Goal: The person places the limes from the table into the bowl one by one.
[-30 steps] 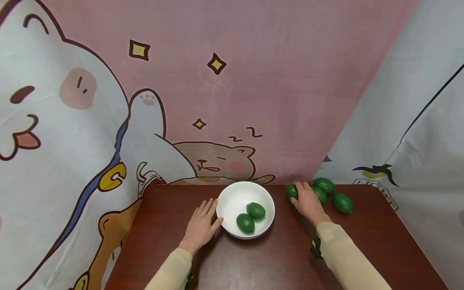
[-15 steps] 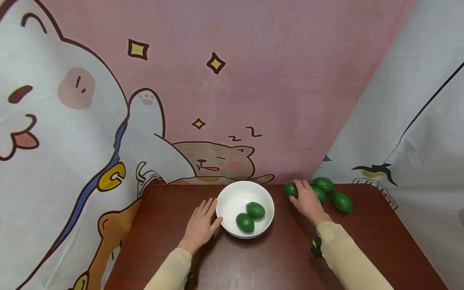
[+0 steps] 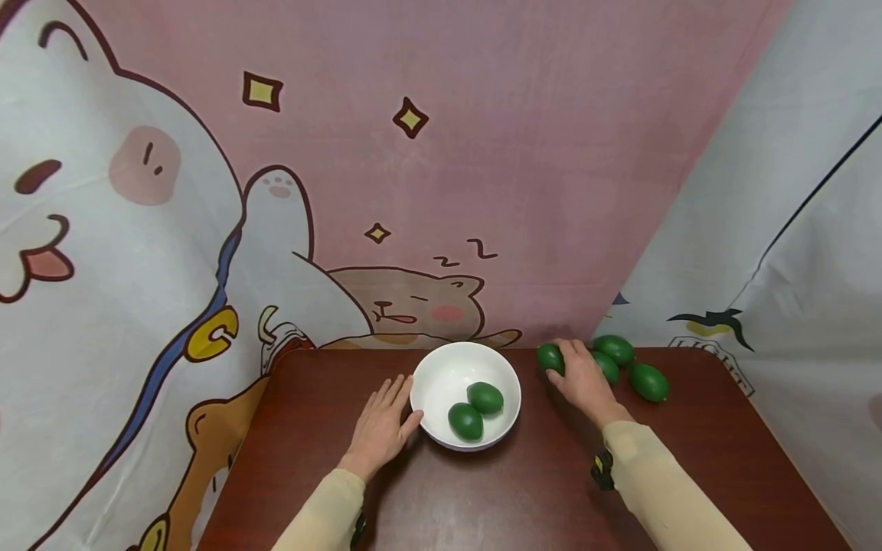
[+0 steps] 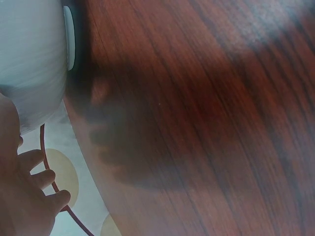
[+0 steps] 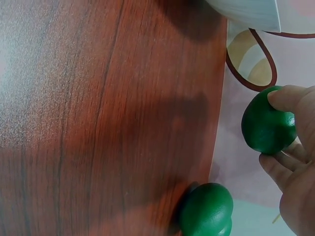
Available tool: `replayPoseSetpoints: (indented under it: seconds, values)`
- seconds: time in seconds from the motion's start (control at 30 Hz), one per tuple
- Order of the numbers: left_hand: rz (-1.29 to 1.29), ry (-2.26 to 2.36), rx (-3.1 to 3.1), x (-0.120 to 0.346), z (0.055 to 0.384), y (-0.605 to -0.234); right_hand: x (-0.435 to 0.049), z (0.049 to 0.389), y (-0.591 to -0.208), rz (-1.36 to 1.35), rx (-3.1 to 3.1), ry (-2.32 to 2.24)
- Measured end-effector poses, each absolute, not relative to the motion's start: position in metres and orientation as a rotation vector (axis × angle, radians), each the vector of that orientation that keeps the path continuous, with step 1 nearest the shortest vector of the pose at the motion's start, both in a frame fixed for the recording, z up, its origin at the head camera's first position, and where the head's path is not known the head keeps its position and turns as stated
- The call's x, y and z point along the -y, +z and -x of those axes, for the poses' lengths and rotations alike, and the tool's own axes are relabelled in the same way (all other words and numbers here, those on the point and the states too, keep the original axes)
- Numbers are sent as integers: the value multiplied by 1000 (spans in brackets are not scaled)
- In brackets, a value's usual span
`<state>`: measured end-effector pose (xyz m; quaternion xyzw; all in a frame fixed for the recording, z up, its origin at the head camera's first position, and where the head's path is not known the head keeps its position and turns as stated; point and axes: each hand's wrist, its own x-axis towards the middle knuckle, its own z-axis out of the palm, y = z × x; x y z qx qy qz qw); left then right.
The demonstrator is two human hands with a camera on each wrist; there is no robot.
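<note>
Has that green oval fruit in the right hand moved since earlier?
Yes, slightly: in the head view, the green oval fruit has shifted up and left against the brown wooden table's back edge, nearer the round white bowl.

Bowl (image 3: pixel 439 380) in high head, close wrist views

On the bench (image 3: pixel 503 490), before the backdrop (image 3: pixel 537 153), stands a bowl (image 3: pixel 436 386), the left hand (image 3: pixel 379 428) at its left side; in it lie a near lime (image 3: pixel 465 422) and, behind and to the right, a second lime (image 3: pixel 485 399); right of the bowl, a third lime (image 3: pixel 549 358) sits in the right hand (image 3: pixel 586 383); beyond that hand, rightward, cluster three more limes (image 3: pixel 648 382).
</note>
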<state>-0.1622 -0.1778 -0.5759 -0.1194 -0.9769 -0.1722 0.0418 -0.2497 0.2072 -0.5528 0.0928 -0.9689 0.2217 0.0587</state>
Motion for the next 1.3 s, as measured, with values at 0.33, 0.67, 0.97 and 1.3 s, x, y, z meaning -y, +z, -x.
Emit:
replayPoseSetpoints:
  seconds: [0.33, 0.67, 0.97, 1.3]
  values:
    - [366, -537, 2988, 178, 162, -575, -199, 246, -546, -303, 2898, 714]
    - [354, -539, 2998, 179, 162, -577, -192, 240, -535, -311, 2886, 735]
    - [361, -531, 2984, 180, 163, -580, -185, 236, -530, -357, 2858, 765]
    - [360, -544, 2979, 179, 163, -580, -180, 235, -528, -368, 2845, 804]
